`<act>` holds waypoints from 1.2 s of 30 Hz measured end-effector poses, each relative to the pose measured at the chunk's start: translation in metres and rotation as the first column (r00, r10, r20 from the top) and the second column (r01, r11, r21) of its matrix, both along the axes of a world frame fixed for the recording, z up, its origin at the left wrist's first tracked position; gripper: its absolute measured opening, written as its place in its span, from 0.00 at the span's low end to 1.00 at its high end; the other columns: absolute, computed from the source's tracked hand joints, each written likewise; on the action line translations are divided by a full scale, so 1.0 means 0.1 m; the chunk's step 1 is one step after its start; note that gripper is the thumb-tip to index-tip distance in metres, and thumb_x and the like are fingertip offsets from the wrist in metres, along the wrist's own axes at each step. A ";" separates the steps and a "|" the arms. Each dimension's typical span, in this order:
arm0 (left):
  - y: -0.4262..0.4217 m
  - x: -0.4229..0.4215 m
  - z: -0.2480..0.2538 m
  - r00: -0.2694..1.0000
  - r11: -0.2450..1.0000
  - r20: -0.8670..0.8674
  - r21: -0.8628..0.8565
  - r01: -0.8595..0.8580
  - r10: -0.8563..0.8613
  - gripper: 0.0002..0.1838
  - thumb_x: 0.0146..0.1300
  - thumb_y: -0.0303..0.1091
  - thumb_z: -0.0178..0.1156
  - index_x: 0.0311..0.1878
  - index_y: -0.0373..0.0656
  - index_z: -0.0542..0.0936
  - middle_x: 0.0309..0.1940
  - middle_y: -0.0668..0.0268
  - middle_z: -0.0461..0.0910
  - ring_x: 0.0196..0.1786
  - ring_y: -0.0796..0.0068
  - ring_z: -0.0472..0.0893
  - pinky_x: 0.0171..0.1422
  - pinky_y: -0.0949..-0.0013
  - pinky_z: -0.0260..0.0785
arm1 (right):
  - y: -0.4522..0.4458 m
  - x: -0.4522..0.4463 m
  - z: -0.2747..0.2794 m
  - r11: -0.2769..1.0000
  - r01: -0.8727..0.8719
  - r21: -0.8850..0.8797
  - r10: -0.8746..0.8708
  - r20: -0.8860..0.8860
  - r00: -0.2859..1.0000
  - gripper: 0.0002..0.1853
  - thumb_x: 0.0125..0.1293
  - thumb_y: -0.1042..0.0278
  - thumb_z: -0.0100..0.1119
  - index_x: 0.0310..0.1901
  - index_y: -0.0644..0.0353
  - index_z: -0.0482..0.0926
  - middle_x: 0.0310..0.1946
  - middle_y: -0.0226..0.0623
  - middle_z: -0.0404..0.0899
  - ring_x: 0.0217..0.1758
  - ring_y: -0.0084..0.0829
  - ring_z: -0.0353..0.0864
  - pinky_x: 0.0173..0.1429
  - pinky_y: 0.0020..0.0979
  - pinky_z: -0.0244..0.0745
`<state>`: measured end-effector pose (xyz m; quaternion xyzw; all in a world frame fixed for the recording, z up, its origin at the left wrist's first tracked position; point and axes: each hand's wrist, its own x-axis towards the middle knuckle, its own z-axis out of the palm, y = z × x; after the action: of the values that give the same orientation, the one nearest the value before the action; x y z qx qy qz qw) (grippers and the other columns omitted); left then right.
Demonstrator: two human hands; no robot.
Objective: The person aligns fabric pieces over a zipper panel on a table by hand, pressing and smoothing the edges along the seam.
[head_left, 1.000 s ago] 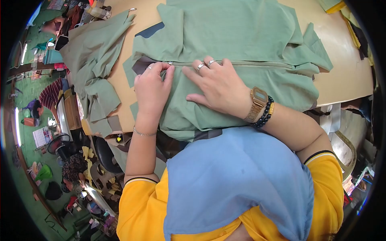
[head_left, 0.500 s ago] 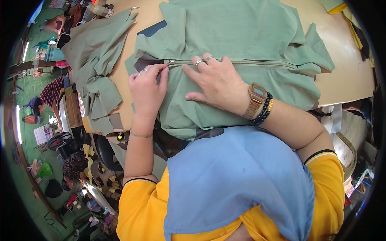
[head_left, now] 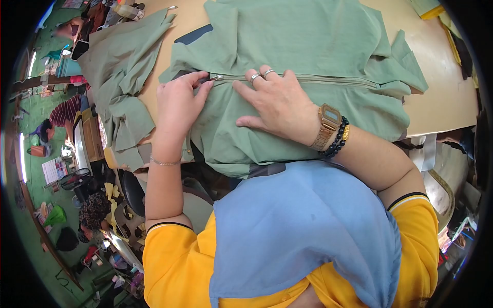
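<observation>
A sage-green garment (head_left: 303, 41) with a long zipper (head_left: 339, 79) running across it lies spread on the table in front of me. The metal zipper slider (head_left: 217, 77) sits near the zipper's left end. Just left of the slider, my left hand (head_left: 179, 100) is closed, thumb and fingers pinching the garment at the zipper's end; exactly what lies between the fingertips is partly hidden. My right hand (head_left: 280, 105) rests palm down with fingers spread, pressing on the garment along the zipper. It wears rings, and a gold watch (head_left: 328, 123) and beaded bracelets circle the wrist.
More green fabric pieces (head_left: 123, 77) hang over the tan table's (head_left: 436, 110) left side. Yellow-edged material (head_left: 447, 31) lies at the far right. Beyond the left edge, a person in a striped shirt (head_left: 65, 110) and a black fan (head_left: 74, 179) stand among workroom clutter.
My left hand has shifted a little left, away from the slider, and the garment's left end is more bunched around it. My right hand stays in place.
</observation>
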<state>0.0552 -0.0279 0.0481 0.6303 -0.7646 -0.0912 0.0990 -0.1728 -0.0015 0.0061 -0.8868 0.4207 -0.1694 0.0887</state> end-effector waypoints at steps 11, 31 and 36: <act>0.05 0.04 -0.06 0.990 0.995 -0.122 0.067 -0.067 0.075 0.13 0.64 0.37 0.72 0.47 0.39 0.87 0.28 0.68 0.82 0.29 0.81 0.74 0.35 0.74 0.69 | -0.01 0.00 -0.01 1.000 -0.010 0.001 0.010 -0.001 1.000 0.36 0.63 0.34 0.63 0.64 0.52 0.76 0.55 0.36 0.76 0.57 0.34 0.75 0.47 0.39 0.71; -0.18 -0.17 -0.15 0.971 0.966 -0.111 -0.169 0.193 -0.214 0.18 0.63 0.29 0.68 0.57 0.41 0.80 0.36 0.66 0.84 0.32 0.71 0.78 0.42 0.67 0.73 | -0.01 0.02 -0.01 1.000 -0.002 -0.013 0.002 -0.019 1.000 0.36 0.61 0.34 0.65 0.63 0.51 0.75 0.54 0.36 0.76 0.56 0.34 0.76 0.45 0.39 0.72; -0.08 -0.20 -0.09 0.979 0.980 -0.143 -0.154 0.122 -0.144 0.15 0.63 0.29 0.67 0.53 0.40 0.80 0.36 0.63 0.84 0.38 0.65 0.81 0.45 0.63 0.74 | -0.01 0.02 -0.03 0.999 0.001 -0.036 -0.002 -0.015 1.000 0.36 0.61 0.34 0.66 0.63 0.51 0.76 0.53 0.36 0.76 0.57 0.34 0.76 0.45 0.39 0.73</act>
<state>0.0354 -0.0363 0.0391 0.5599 -0.7999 -0.0900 0.1965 -0.1713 -0.0027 0.0034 -0.8892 0.4188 -0.1704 0.0696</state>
